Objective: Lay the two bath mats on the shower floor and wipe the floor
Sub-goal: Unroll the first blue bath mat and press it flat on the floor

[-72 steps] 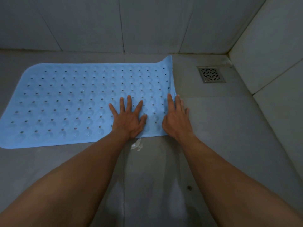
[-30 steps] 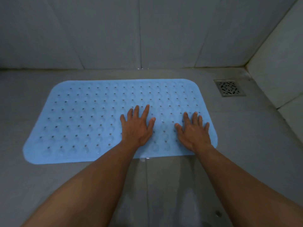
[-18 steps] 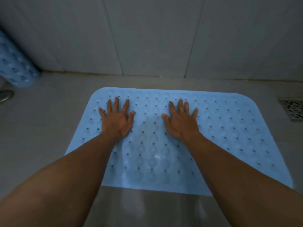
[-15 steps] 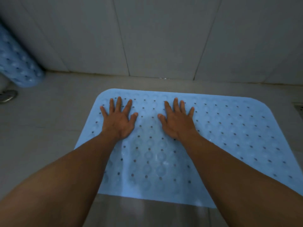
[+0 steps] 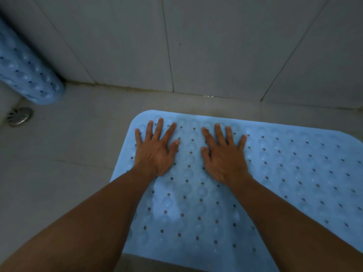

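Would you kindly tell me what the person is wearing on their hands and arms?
Nothing visible. The left hand and right hand are bare: no gloves, rings or watch. The left forearm and right forearm are bare too, with no sleeve down to the frame's edge.

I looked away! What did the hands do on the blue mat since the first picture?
The left hand and right hand moved from the right end of the blue mat to its left end, flattening its curled edge on the way. Unchanged: both lie flat, fingers spread, gripping nothing.
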